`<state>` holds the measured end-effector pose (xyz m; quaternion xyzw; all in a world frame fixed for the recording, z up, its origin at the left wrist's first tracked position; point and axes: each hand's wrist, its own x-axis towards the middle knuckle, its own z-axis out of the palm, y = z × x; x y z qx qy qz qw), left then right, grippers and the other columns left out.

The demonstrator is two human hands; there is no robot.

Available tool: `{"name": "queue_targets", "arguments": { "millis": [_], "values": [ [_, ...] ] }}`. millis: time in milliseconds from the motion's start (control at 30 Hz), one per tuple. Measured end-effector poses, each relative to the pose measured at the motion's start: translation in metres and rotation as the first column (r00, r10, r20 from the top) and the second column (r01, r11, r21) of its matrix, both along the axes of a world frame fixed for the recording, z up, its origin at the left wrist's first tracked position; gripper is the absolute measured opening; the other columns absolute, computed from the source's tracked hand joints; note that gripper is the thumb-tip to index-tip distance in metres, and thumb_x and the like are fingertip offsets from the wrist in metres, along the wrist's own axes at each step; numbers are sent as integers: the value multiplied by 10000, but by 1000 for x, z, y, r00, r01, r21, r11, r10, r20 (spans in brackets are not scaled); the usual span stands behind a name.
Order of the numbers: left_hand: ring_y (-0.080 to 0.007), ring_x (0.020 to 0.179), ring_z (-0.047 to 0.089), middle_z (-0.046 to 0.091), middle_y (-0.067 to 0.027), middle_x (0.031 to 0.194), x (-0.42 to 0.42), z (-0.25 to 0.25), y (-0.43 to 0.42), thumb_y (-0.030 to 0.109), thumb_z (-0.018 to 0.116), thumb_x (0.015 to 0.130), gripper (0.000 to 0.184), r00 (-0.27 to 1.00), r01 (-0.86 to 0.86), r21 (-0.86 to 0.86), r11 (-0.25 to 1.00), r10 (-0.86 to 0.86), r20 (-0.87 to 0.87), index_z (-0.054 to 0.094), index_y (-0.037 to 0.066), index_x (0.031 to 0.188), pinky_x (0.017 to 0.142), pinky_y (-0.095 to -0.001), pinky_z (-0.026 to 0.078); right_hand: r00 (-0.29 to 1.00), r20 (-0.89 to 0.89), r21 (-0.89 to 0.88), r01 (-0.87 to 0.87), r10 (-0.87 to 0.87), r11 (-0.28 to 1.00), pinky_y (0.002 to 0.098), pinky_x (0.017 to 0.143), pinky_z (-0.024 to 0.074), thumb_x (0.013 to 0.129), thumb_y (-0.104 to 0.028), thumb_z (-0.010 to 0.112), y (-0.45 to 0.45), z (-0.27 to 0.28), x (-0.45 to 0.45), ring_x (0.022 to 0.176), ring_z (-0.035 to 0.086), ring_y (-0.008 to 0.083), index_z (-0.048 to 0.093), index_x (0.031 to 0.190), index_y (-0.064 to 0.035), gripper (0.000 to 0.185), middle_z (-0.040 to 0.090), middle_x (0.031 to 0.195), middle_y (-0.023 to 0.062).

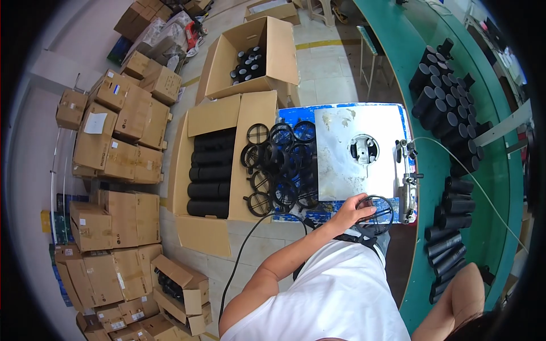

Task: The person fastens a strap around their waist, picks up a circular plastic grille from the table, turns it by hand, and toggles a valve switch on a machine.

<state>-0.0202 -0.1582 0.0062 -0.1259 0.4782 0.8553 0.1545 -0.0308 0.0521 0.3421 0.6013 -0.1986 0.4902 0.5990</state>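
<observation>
1. Fingers (360, 202) of the left hand (348, 216): closed, gripping the ring (376, 216).
2. Ring: held tilted, just beside the near edge of the plate (336, 142), on the torso side.
3. Right hand: out of view; finger state cannot be told.
4. Ring pile (278, 159): left of the plate.
5. Box (181, 165): left of the plate, beyond the pile; contains black tubes (210, 173).
6. Fixture (408, 182): at the plate's right edge.
7. Bench (414, 74): right of the plate.
</observation>
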Motion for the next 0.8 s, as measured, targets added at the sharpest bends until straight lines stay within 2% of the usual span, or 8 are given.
{"name": "queue_targets", "arguments": {
  "millis": [133,200,267,333,400,500,600,800],
  "values": [
    [-53,759,547,592,12,858,-1,-9,1,145,662,872,267,1000,-1,21,1000,1,24,589,13,1092,686,-199,452,969,222,-244,-50,106,968,520,968,405,863,-337,511,47,-39,-16,1085,507,386,532,1051,54,434,539,1117,249],
    [-70,742,567,598,0,836,-1,-10,2,138,662,869,250,998,-35,59,998,32,50,588,11,1071,653,-210,462,820,572,-101,79,-8,992,486,919,439,921,-366,474,45,-90,-30,993,576,379,543,1110,63,474,587,1076,264],
    [-78,725,569,594,-4,817,-2,-8,-1,128,662,866,216,999,-19,74,997,16,45,581,18,1034,621,-221,464,395,723,492,281,-567,824,434,893,461,916,-249,510,8,-135,-43,979,596,341,572,1059,75,359,607,1050,238],
    [-79,719,567,593,-6,831,-2,-6,-4,123,665,862,206,999,11,84,996,-14,32,575,23,1017,609,-222,462,-76,778,621,-63,-624,782,366,882,462,870,-164,518,-12,-185,-37,978,607,292,607,1018,58,281,627,1042,188],
    [-81,722,569,593,-9,852,-3,-3,-6,120,670,856,213,999,7,93,996,-10,36,572,24,1019,611,-222,464,-172,755,563,-326,-633,760,332,854,469,811,-45,569,-28,-240,-27,996,610,250,607,1062,20,262,636,1073,142],
    [-85,767,579,593,-13,909,-1,1,-8,121,686,839,269,997,-55,94,994,48,67,573,19,1061,671,-219,477,-99,628,663,-452,-772,597,313,827,471,748,-29,635,-41,-277,1,1069,563,223,488,1289,-21,561,530,1267,130],
    [-67,779,571,601,-3,888,1,10,-12,150,682,849,251,996,-71,42,997,68,65,578,23,1039,689,-210,470,-142,603,626,-526,-785,575,341,833,502,782,-78,685,-39,-274,4,1098,556,290,467,1311,-19,576,481,1314,188],
    [-87,851,585,616,-17,914,9,6,-8,122,664,846,232,998,-40,84,996,36,47,564,44,1041,766,-220,467,-128,652,469,-707,-747,530,342,844,514,815,-61,652,-42,-269,-18,988,665,296,533,1265,-7,468,646,1104,195]
  ]
}}
